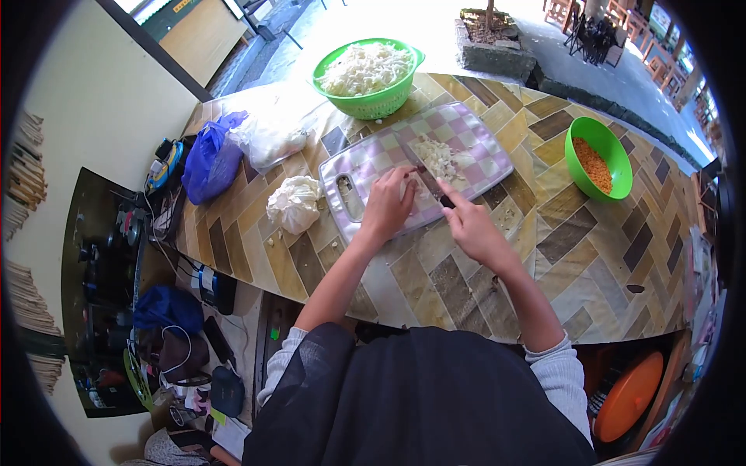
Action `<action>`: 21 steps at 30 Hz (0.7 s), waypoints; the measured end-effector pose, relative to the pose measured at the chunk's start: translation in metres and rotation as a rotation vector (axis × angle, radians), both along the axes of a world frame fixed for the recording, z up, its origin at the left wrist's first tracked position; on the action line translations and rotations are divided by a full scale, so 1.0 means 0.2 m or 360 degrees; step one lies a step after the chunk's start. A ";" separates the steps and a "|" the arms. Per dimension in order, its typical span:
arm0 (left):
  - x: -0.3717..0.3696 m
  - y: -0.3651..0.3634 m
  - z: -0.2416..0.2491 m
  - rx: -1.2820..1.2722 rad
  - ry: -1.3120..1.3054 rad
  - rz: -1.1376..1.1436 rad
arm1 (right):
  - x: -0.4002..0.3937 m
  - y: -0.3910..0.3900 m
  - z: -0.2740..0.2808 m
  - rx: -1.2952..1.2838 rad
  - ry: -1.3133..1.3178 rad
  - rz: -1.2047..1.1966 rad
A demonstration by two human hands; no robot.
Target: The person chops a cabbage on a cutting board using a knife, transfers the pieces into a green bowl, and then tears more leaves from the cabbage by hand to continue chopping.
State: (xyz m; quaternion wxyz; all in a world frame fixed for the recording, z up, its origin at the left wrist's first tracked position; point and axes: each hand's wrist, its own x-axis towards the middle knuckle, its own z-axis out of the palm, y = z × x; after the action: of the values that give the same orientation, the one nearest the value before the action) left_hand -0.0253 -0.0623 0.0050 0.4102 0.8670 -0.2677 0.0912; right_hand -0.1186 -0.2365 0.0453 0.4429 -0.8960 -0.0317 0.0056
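A white-and-mauve checkered cutting board (486, 144) lies at an angle on the table. My right hand (472, 227) grips the dark handle of a knife (429, 183), whose blade points away across the board. Close to the blade's left side, my left hand (386, 203) rests on the board with its fingers bent inward. What lies under those fingertips is hidden. Finely chopped white pieces (437, 158) are heaped just beyond the blade, and some bits are scattered on the board.
Behind the board stands a green colander (373, 105) full of pale shreds. A green bowl (579, 167) with orange crumbs is at the right. Left of the board are a crumpled white plastic bag (295, 204), a clear bag (273, 144) and a blue bag (210, 165).
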 end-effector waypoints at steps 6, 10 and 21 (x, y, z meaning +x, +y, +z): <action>0.07 0.03 0.03 -0.0315 -0.0252 0.0305 | -0.03 -0.19 0.01 0.0146 -0.0108 0.0148; 0.06 0.05 0.02 -0.0559 -0.0308 0.0558 | -0.05 -0.22 -0.02 0.0025 0.0115 0.0511; 0.05 0.12 -0.04 -0.0222 -0.0613 0.0358 | 0.16 -0.35 -0.01 -0.0028 -0.0059 0.0395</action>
State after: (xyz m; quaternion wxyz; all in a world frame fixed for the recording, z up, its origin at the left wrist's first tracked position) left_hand -0.0150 -0.0380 -0.0023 0.3977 0.8276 -0.2357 0.3184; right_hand -0.0862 -0.3066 0.0431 0.4302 -0.8890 -0.1506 0.0441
